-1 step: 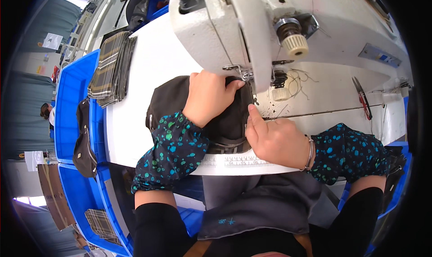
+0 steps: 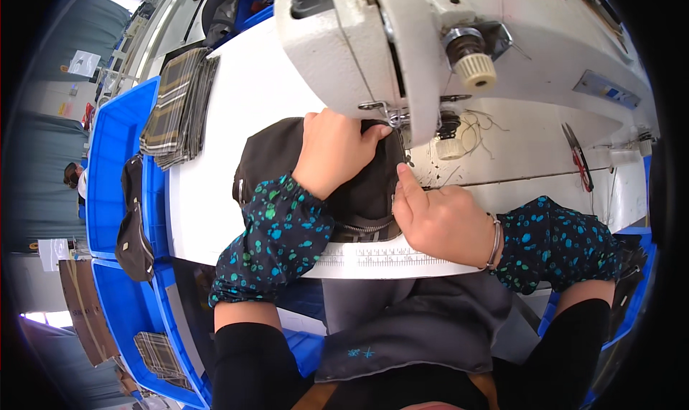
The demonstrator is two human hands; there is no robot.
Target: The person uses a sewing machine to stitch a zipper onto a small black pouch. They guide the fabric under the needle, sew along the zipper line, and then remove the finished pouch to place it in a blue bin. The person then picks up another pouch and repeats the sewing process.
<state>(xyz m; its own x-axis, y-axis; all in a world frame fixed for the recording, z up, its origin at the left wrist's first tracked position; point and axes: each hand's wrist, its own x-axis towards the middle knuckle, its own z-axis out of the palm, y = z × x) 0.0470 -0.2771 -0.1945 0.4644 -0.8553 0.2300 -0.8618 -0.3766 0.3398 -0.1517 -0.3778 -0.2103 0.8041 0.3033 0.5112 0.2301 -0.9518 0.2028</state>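
Observation:
A dark brown fabric pouch (image 2: 270, 152) with a metal zipper (image 2: 366, 228) lies under the needle end of a white sewing machine (image 2: 344, 58). Plaid cloth shows at its near edge. My left hand (image 2: 331, 152) is on top of the pouch, fingers curled down onto it and partly hidden, the thumb reaching toward the presser foot (image 2: 399, 117). Along the pouch's right edge, my right hand (image 2: 441, 220) holds the fabric between thumb and fingers, with the index finger pointing up toward the foot.
A stack of plaid cloth pieces (image 2: 179, 105) sits at the table's left. Blue bins (image 2: 118, 187) stand beyond, a dark pouch (image 2: 134, 238) hanging over one. Red-handled scissors (image 2: 580, 159) and loose thread (image 2: 477, 134) lie right of the machine. A ruler strip (image 2: 380, 256) follows the front edge.

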